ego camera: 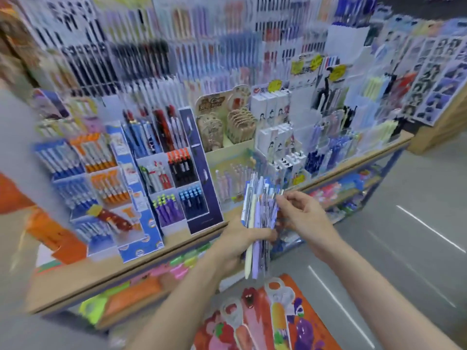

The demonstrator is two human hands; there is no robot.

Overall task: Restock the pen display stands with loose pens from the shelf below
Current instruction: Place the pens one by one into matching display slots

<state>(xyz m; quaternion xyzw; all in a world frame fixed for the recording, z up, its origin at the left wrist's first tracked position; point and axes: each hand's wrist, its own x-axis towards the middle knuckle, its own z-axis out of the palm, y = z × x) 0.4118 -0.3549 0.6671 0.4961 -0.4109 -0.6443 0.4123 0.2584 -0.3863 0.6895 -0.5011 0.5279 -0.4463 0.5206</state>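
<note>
Stood at a long wooden counter (177,251), crowded with tiered pen stands. Counted two big stands near the front: a blue one (136,198) with orange and blue pens in stepped pockets, and a dark navy one (199,173) with six pockets of pens, two across and three down. Behind and right, more stands, too blurred to count. Below the counter, a lower shelf (141,294) with bright green, pink and orange packs.

Two bare hands in view, close together in front of the counter edge. Left hand (240,238) wrapped round a thick bunch of pens (260,213), fingers curled about its lower half. Bunch held nearly upright, long axis vertical, tops fanned slightly toward the stands, tips pointing down past the palm. Number of pens not countable; mostly lilac, blue and cream, one cream pen hanging lowest. Right hand (303,213) touching the bunch from the right, fingertips pinching at pens near its upper half.

One orange card (308,317) with fruit shapes at the bottom edge.
</note>
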